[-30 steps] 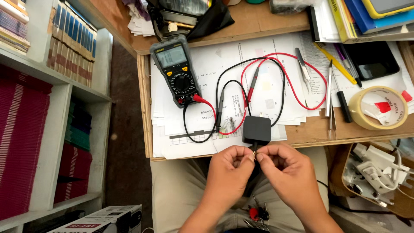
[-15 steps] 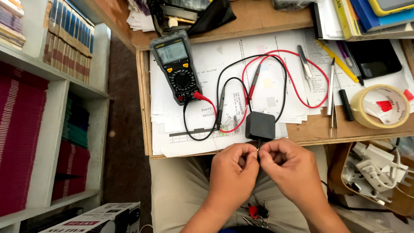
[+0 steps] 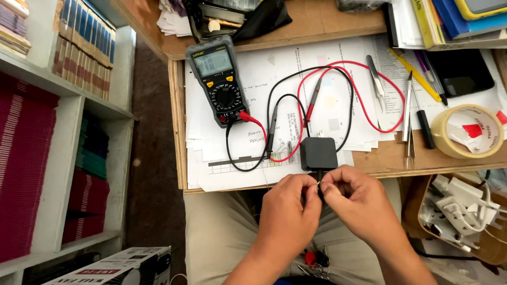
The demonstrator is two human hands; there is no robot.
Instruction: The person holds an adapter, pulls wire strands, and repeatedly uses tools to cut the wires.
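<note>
Table point(image 3: 369, 158) edge runs just above my hands, with open lap space below it and a shelf well to the left. Black adapter point(image 3: 318, 153) sits at that edge; its cord point(image 3: 320, 176) drops between left hand point(image 3: 289, 208) and right hand point(image 3: 359, 203), both pinching it. Hands sit slightly lower than half a second ago.

A grey-and-black multimeter point(image 3: 221, 82) with yellow buttons trails one red lead point(image 3: 369, 113) and one black lead point(image 3: 248, 166). The adapter block point(image 3: 318, 153) is black, the tape roll point(image 3: 467, 131) tan, the pencil point(image 3: 417, 77) yellow, the papers point(image 3: 296, 68) white with black print, and the worktop point(image 3: 338, 24) pale brown.
</note>
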